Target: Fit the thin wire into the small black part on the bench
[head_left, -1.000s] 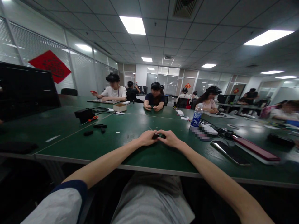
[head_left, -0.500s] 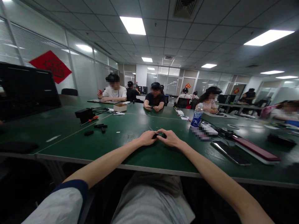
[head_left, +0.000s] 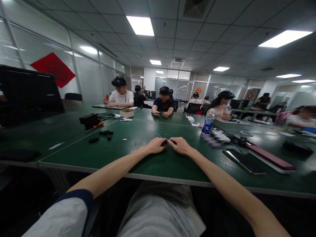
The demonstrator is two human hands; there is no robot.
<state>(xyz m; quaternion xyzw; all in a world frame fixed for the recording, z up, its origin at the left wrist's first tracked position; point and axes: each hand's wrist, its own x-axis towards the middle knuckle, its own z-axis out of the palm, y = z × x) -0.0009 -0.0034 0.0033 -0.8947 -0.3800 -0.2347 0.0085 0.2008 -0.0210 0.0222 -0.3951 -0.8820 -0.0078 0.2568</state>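
Both my hands rest on the green table (head_left: pixel 138 161), meeting at its middle. My left hand (head_left: pixel 156 145) and my right hand (head_left: pixel 181 145) are closed in a pinch on a small black part (head_left: pixel 165 143) held between their fingertips. A thin dark piece sticks out of the pinch toward the right hand. What the part is I cannot make out. My forearms stretch forward from the near table edge.
To the left lie a black box (head_left: pixel 89 120), an orange-handled tool (head_left: pixel 98 125) and small black pieces (head_left: pixel 106 133). To the right stand a water bottle (head_left: pixel 208 124), a phone (head_left: pixel 244 161) and a red flat case (head_left: pixel 271 157). Several people sit across the table.
My hands have drawn slightly apart, and the small black part shows more clearly between the fingertips. The person at the far left has pulled a raised hand closer in.
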